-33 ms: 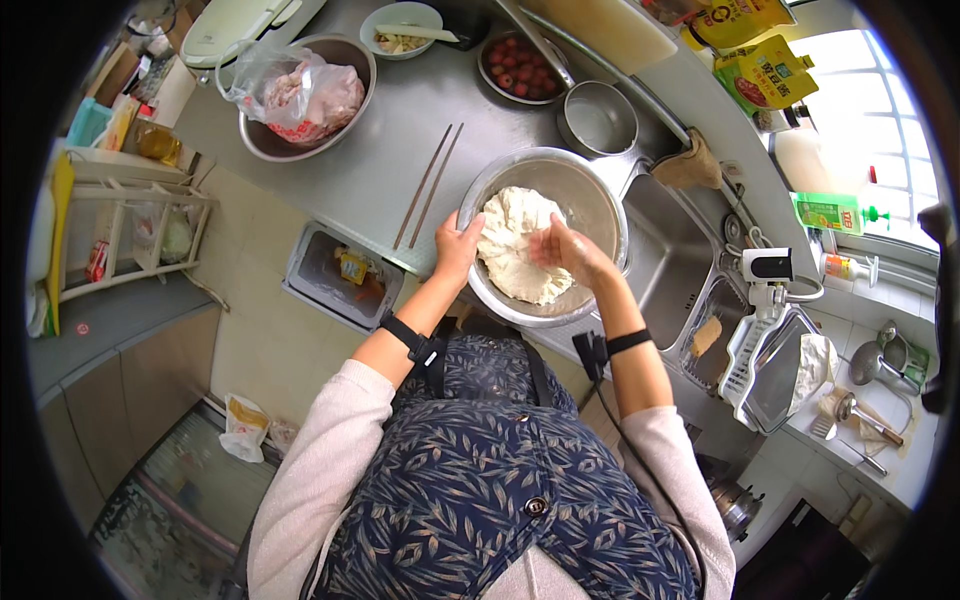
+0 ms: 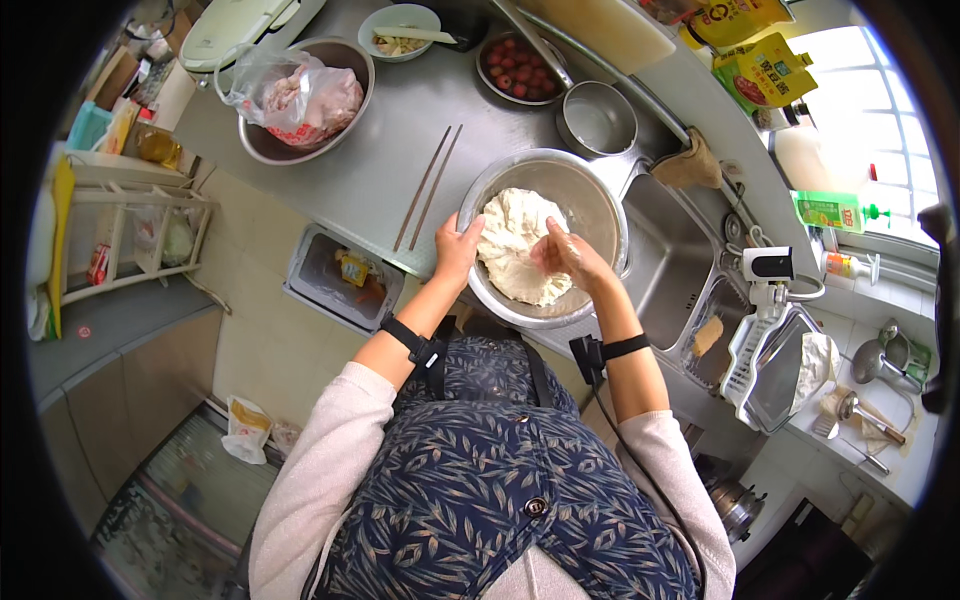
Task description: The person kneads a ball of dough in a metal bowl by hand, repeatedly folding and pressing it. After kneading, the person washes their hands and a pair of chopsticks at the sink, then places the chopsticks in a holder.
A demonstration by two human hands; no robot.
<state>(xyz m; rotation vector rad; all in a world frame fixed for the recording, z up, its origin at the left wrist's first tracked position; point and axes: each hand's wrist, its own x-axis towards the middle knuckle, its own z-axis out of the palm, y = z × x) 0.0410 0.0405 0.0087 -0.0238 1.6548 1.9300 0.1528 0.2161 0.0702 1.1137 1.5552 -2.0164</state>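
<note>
So — dough between left grip, right grip.

the left grip curls partly closed while the right grip angles leftward.

On this steel counter we are seeing the dough bowl in our left hand, two chopsticks just left, and, farther beyond our grip, one basin and three smaller bowls.

The pale lumpy dough lies in the round silver metal bowl, left of the rectangular silver metal sink; two thin brown chopsticks lie (side by side) left of the bowl.
</note>
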